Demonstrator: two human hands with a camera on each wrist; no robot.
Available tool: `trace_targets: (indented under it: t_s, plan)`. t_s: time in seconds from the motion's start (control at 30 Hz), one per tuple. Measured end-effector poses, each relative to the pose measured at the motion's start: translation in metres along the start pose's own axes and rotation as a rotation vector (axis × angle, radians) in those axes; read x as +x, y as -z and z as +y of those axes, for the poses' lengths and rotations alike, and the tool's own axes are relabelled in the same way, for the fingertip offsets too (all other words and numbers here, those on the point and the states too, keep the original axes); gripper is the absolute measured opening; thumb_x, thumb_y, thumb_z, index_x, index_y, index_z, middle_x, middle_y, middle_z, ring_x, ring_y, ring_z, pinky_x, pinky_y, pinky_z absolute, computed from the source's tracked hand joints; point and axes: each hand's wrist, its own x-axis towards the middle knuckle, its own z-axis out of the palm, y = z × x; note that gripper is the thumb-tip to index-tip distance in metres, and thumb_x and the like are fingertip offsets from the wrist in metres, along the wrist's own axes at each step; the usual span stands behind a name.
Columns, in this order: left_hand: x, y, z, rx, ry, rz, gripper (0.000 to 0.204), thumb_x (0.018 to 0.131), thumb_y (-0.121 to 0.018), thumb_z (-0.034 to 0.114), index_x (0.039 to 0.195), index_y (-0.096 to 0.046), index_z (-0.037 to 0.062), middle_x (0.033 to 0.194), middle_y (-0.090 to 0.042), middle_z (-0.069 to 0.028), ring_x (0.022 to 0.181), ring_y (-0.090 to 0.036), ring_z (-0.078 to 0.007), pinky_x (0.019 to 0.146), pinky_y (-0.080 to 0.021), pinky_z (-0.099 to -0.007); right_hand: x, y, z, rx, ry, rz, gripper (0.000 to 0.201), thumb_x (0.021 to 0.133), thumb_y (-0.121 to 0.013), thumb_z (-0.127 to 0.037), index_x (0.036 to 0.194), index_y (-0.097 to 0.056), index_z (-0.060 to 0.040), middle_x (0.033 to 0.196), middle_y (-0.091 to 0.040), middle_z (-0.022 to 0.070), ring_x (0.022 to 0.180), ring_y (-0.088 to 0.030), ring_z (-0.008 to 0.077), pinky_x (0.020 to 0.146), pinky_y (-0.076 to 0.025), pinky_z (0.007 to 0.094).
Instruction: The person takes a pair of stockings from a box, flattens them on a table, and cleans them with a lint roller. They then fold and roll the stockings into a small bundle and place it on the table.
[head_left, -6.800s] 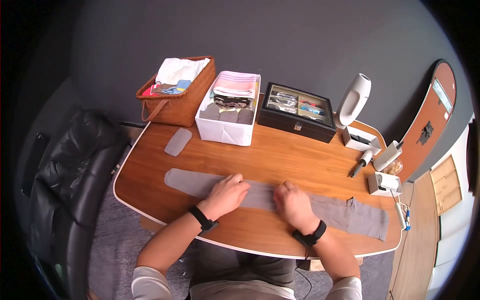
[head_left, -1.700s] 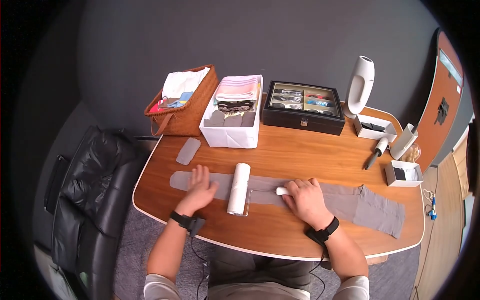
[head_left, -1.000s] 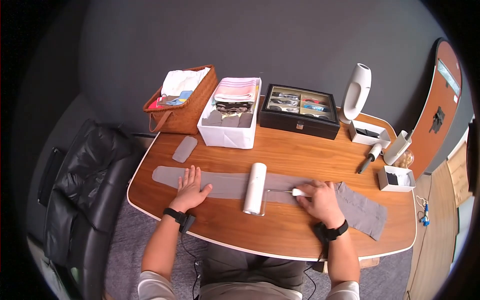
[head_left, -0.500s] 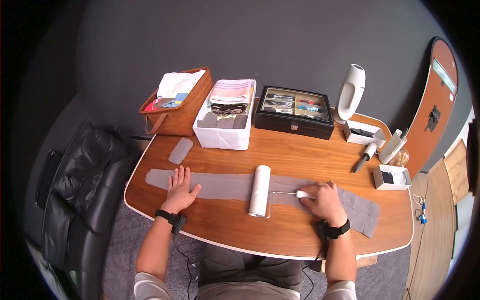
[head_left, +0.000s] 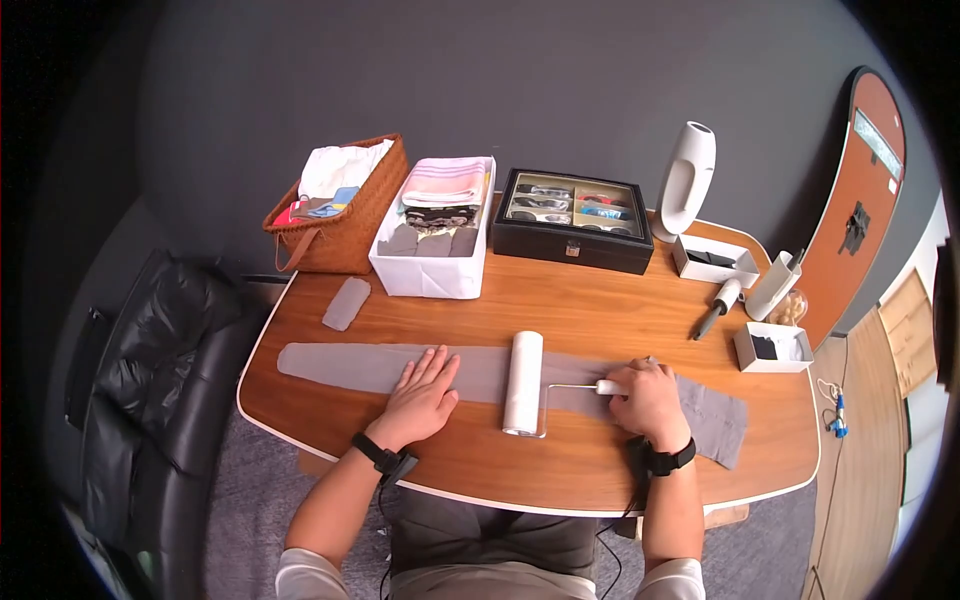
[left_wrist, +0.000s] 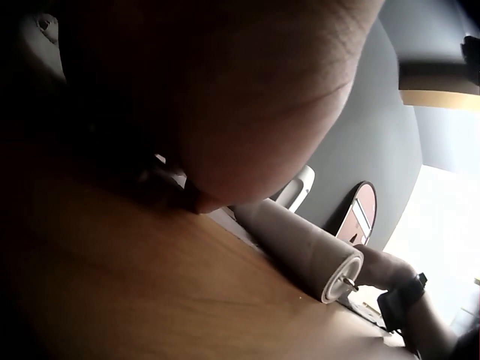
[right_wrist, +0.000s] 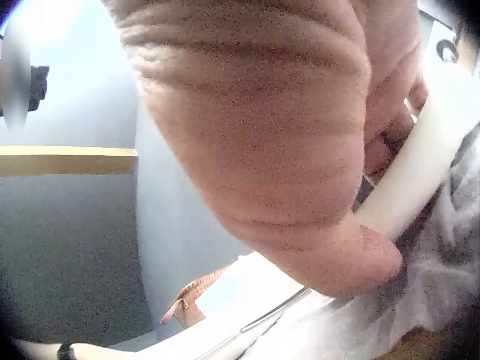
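Note:
A long grey cloth point(head_left: 340, 365), like a stocking, lies flat across the wooden table point(head_left: 480, 470). On it in the head view rests a white lint roller point(head_left: 523, 385), its handle point(head_left: 608, 387) gripped by my right hand point(head_left: 650, 400). My left hand point(head_left: 420, 400) rests on the cloth left of the roller, fingers extended. The left wrist view shows the roller's end point(left_wrist: 341, 277) beyond my palm. In the right wrist view, my right hand point(right_wrist: 277, 150) curls round the white handle point(right_wrist: 412, 172) above grey fabric.
Along the back stand a brown basket point(head_left: 350, 245), a white bin of folded cloths point(head_left: 430, 278), a black glasses case point(head_left: 570, 247) and a white bottle-like device point(head_left: 686, 180). A folded grey piece point(head_left: 347, 304) lies at left; small white boxes point(head_left: 774, 360) and a brush point(head_left: 716, 312) at right.
Earlier both hands were on the cloth without the roller; afterwards my right hand held it. In the last half second my left hand has slid right along the cloth, closer to the roller.

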Motion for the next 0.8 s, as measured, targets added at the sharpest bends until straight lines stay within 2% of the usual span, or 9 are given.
trace_targets:
  t_s: [0.13, 0.23, 0.4, 0.5, 0.6, 0.7, 0.8]
  plan:
    - [-0.017, 0.012, -0.008, 0.007, 0.016, -0.026, 0.067, 0.114, -0.048, 0.034, 0.175, -0.033, 0.0098, 0.184, -0.023, -0.0172, 0.172, -0.017, -0.0318, 0.139, -0.013, -0.0499, 0.002, 0.003, 0.004, -0.003, -0.002, 0.073, 0.03, 0.077, -0.07, -0.009, 0.103, -0.082, -0.016, 0.097, -0.073, 0.0092, 0.104, -0.07, 0.0339, 0.099, -0.05, 0.0474]
    - [-0.029, 0.02, -0.016, -0.006, 0.015, -0.055, 0.071, 0.112, -0.053, 0.033, 0.175, -0.031, 0.0089, 0.185, -0.02, -0.0184, 0.172, -0.015, -0.0328, 0.138, -0.013, -0.0505, 0.005, 0.004, -0.003, 0.034, 0.004, 0.013, 0.029, 0.076, -0.072, -0.01, 0.102, -0.082, -0.0163, 0.103, -0.075, 0.0098, 0.108, -0.07, 0.0335, 0.099, -0.05, 0.0489]
    - [-0.037, 0.041, -0.016, -0.034, 0.045, -0.106, 0.075, 0.11, -0.057, 0.032, 0.175, -0.031, 0.0058, 0.184, -0.02, -0.0223, 0.172, -0.015, -0.0359, 0.138, -0.013, -0.051, 0.005, 0.001, -0.012, 0.1, 0.055, 0.029, 0.025, 0.075, -0.075, -0.01, 0.098, -0.082, -0.0164, 0.102, -0.075, 0.0089, 0.108, -0.07, 0.0316, 0.095, -0.05, 0.0465]
    - [-0.025, 0.025, -0.005, 0.135, 0.017, 0.083, 0.073, 0.11, -0.056, 0.032, 0.173, -0.033, 0.0039, 0.184, -0.023, -0.0208, 0.172, -0.018, -0.0343, 0.138, -0.016, -0.0513, 0.007, 0.006, -0.016, 0.093, 0.043, 0.014, 0.026, 0.075, -0.075, -0.009, 0.099, -0.081, -0.0156, 0.101, -0.076, 0.0083, 0.106, -0.071, 0.0316, 0.093, -0.05, 0.0454]
    - [-0.003, 0.014, 0.031, 0.013, -0.101, 0.094, 0.072, 0.112, -0.053, 0.032, 0.173, -0.03, 0.0015, 0.183, -0.023, -0.0218, 0.172, -0.017, -0.0349, 0.138, -0.015, -0.0524, 0.008, 0.005, -0.013, 0.105, 0.068, 0.044, 0.03, 0.075, -0.072, -0.007, 0.102, -0.081, -0.0143, 0.102, -0.077, 0.0085, 0.103, -0.071, 0.0322, 0.093, -0.049, 0.0449]
    - [0.016, 0.0, 0.05, -0.15, -0.12, 0.015, 0.073, 0.115, -0.05, 0.034, 0.175, -0.025, 0.0012, 0.184, -0.02, -0.0226, 0.172, -0.015, -0.0363, 0.138, -0.013, -0.0514, 0.009, 0.005, -0.007, 0.129, 0.052, 0.036, 0.029, 0.075, -0.072, -0.008, 0.102, -0.082, -0.0149, 0.101, -0.076, 0.0085, 0.104, -0.071, 0.0318, 0.093, -0.049, 0.0451]
    - [0.026, -0.008, 0.05, -0.076, -0.023, -0.031, 0.073, 0.116, -0.047, 0.038, 0.175, -0.024, 0.0012, 0.184, -0.02, -0.0212, 0.172, -0.016, -0.0355, 0.139, -0.012, -0.0512, 0.009, 0.001, -0.002, 0.157, 0.022, 0.028, 0.026, 0.076, -0.074, -0.009, 0.1, -0.082, -0.0157, 0.1, -0.075, 0.0079, 0.106, -0.07, 0.0314, 0.093, -0.048, 0.0455]
